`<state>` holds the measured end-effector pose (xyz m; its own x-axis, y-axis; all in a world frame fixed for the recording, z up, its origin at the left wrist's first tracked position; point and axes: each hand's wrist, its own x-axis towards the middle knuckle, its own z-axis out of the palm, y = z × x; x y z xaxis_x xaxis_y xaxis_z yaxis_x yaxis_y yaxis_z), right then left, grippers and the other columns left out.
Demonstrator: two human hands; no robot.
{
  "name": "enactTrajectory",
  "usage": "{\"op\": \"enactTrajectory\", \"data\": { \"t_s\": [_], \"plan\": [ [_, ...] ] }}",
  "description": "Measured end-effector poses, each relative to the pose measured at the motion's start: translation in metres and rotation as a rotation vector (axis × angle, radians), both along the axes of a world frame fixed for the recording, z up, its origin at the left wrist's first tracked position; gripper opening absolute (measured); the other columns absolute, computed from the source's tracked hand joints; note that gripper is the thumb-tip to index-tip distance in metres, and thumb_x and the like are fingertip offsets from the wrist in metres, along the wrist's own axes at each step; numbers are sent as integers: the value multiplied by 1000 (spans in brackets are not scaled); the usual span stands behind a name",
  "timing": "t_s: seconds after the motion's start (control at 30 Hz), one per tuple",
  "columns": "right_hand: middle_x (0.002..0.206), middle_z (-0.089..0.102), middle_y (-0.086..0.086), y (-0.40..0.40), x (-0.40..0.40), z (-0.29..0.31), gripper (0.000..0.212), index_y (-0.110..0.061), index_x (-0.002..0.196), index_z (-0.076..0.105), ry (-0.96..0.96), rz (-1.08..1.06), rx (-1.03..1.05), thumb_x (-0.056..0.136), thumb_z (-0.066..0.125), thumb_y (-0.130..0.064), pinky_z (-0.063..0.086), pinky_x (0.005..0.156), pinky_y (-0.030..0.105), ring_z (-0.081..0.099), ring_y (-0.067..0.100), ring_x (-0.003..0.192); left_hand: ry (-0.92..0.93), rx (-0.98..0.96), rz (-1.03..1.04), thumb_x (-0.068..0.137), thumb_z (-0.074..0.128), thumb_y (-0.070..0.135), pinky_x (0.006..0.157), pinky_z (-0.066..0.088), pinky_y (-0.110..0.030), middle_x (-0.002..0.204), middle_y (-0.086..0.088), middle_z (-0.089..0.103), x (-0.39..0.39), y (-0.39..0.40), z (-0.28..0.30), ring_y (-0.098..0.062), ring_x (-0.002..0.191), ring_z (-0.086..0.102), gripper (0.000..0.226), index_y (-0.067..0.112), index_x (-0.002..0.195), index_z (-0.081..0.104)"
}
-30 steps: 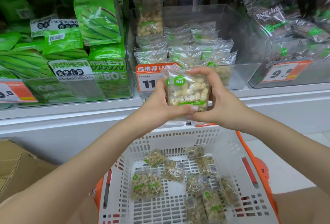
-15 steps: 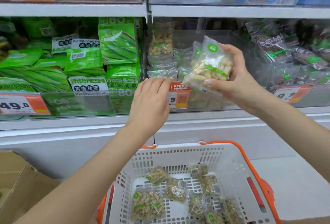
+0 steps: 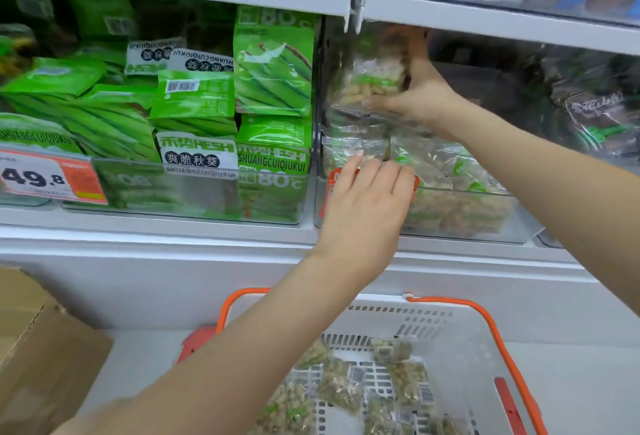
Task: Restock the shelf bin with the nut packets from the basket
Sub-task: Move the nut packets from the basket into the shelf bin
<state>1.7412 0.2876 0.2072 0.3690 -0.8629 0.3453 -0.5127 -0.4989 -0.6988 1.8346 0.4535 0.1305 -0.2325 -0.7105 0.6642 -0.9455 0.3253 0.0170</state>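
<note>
Right hand (image 3: 424, 96) reached deep into the clear bin (image 3: 485, 223).
Its grip pinched a nut packet (image 3: 372, 82), upright, long axis vertical, above the stacked packets; the left hand (image 3: 367, 202) lay flat, fingers straight, on the bin's front edge.

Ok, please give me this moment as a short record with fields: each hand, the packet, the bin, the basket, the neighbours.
right hand: right hand grips a nut packet inside the upper part of the clear bin
left hand: left hand open, fingers resting on the front rim of the clear bin
bin content: many nut packets already stacked inside
basket: white basket with orange handles, below the shelf, several packets left
left neighbour: green okra packets
floor, left: cardboard box
</note>
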Motion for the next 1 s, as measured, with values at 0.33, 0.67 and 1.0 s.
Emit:
{"op": "enactTrajectory", "data": {
  "t_s": [0.33,0.67,1.0],
  "plan": [
    [132,40,-3,-19,14,-14,86,-28,134,23,144,123,-15,73,81,-10,48,93,19,49,13,117,27,-8,31,57,67,5,102,29,-40,98,-6,65,-3,1,-1,-28,93,60,47,9,104,64],
    [143,33,6,-15,16,-22,86,-54,127,25,214,83,-42,66,83,-34,31,113,44,31,29,133,53,7,64,63,69,6,102,28,-40,96,-6,64,-8,1,-1,-28,93,60,42,10,104,64],
    [135,34,-6,-1,1,-17,82,-43,132,25,147,75,-36,74,82,-28,31,101,26,33,19,129,28,46,3,64,66,8,99,30,-39,97,-6,62,-2,5,2,-29,94,58,39,11,103,62]
  ]
}}
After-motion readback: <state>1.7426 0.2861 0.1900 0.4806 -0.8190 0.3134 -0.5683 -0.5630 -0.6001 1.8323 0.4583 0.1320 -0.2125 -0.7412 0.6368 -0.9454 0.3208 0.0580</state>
